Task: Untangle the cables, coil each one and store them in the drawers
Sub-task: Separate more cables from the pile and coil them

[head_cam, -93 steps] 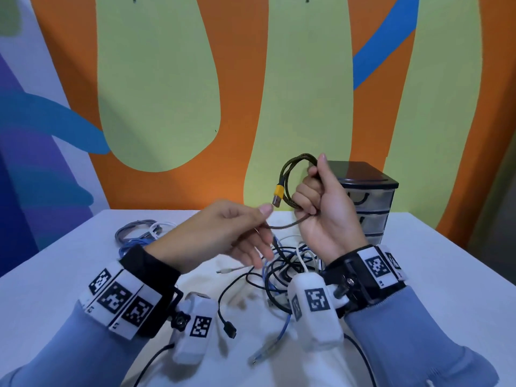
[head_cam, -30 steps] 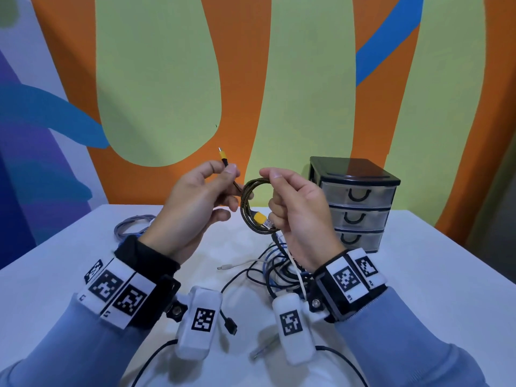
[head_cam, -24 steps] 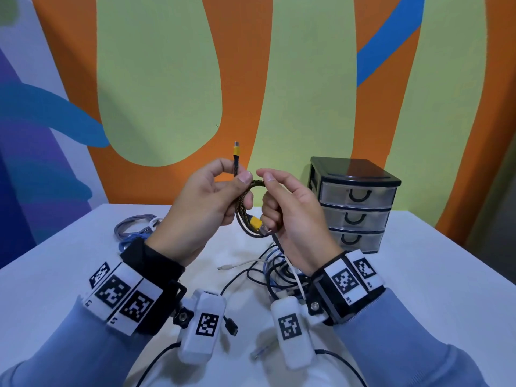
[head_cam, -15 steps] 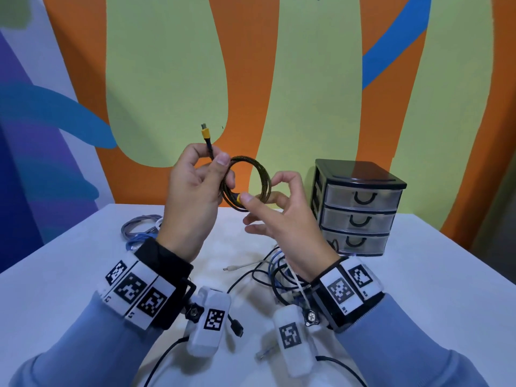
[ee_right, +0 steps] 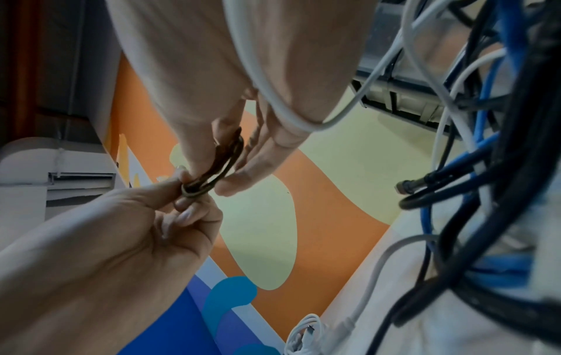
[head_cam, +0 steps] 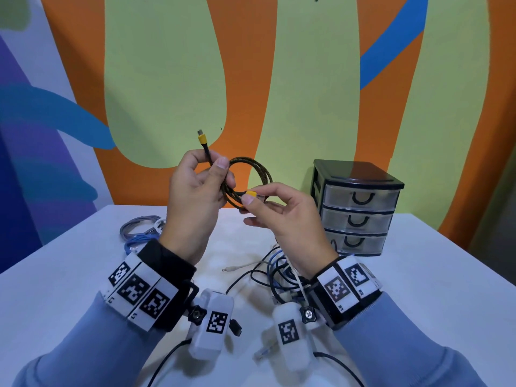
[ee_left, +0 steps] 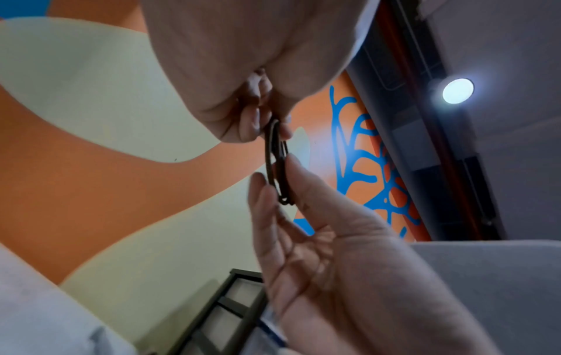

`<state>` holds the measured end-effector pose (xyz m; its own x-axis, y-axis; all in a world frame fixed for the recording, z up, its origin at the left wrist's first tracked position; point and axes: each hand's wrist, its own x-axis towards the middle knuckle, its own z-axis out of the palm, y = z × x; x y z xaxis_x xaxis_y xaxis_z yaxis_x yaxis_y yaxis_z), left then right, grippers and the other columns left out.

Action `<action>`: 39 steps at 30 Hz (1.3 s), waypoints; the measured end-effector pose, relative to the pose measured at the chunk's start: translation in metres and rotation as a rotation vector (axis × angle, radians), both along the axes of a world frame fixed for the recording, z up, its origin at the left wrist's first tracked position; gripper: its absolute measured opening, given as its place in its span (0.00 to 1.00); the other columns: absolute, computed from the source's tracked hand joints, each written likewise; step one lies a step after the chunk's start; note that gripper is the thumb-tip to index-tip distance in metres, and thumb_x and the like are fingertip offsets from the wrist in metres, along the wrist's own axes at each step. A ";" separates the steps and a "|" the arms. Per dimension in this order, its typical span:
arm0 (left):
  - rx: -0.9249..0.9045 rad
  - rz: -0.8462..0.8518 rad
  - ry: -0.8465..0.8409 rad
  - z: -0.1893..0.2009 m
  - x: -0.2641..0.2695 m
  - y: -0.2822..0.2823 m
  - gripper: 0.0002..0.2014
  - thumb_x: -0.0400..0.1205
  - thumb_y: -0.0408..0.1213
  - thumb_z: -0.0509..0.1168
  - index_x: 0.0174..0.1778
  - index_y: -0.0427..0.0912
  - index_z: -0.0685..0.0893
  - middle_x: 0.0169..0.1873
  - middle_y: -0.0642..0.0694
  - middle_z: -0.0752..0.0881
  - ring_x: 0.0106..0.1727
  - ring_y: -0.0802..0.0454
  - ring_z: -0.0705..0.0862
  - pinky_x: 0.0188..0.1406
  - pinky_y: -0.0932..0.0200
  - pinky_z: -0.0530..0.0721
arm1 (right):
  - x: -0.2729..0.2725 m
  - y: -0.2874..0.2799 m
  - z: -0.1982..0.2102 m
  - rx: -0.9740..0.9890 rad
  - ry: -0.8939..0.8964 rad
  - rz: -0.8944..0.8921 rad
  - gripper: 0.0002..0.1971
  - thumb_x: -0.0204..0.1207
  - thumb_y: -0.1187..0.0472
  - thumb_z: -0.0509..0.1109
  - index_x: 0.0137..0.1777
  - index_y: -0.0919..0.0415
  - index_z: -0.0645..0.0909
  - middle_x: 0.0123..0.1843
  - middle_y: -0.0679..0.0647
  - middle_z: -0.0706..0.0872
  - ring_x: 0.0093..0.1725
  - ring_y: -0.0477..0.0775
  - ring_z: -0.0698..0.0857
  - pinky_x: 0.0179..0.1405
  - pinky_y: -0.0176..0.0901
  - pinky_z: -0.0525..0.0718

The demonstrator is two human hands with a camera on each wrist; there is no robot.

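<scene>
Cables come first: a tangled pile of black, blue and white cables (head_cam: 275, 275) lies on the white table (head_cam: 418, 289) nearest the person, between the two wrists, black plug end (head_cam: 236, 328) loose by the left wrist camera. In the right wrist view the same tangle (ee_right: 485, 168) hangs close to the lens, one white strand across the right palm. Above the pile, both hands raised off the table: left hand (head_cam: 195, 191) pinches the black-and-gold braided cable coil (head_cam: 251, 177) between thumb and fingers, other fingers curled, one tail with a small yellow connector (head_cam: 202, 138) sticking up above the fist. Right hand (head_cam: 284, 216) pinches the coil's other yellow plug end (head_cam: 251, 194) with thumb and forefinger at the coil's lower edge, remaining fingers loosely spread. Left wrist view shows the coil (ee_left: 277, 163) edge-on, held between both hands. Coil is in mid-air, clear of the table. Further back on the left, a grey coiled cable (head_cam: 138, 226) and a blue cable bundle (head_cam: 136, 241) sit touching, a white cable bit just beside them. Far right, a black-framed three-drawer plastic organiser (head_cam: 357, 208), all drawers closed, stands by the painted orange and green wall (head_cam: 167, 79).
</scene>
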<state>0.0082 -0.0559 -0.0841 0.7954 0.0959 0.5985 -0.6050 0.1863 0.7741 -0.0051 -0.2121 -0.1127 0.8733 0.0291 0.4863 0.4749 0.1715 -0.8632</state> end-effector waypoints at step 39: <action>0.144 -0.237 0.042 0.008 -0.012 0.008 0.15 0.82 0.27 0.73 0.65 0.33 0.88 0.57 0.38 0.95 0.52 0.52 0.92 0.56 0.61 0.89 | -0.006 -0.004 0.017 0.464 0.320 0.019 0.23 0.90 0.46 0.67 0.34 0.54 0.71 0.27 0.47 0.60 0.27 0.51 0.57 0.25 0.37 0.72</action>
<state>-0.0041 -0.0476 -0.0758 0.8099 -0.1792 0.5586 -0.5245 0.2051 0.8263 -0.0108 -0.2166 -0.0953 0.9807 -0.1077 0.1631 0.1953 0.5731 -0.7959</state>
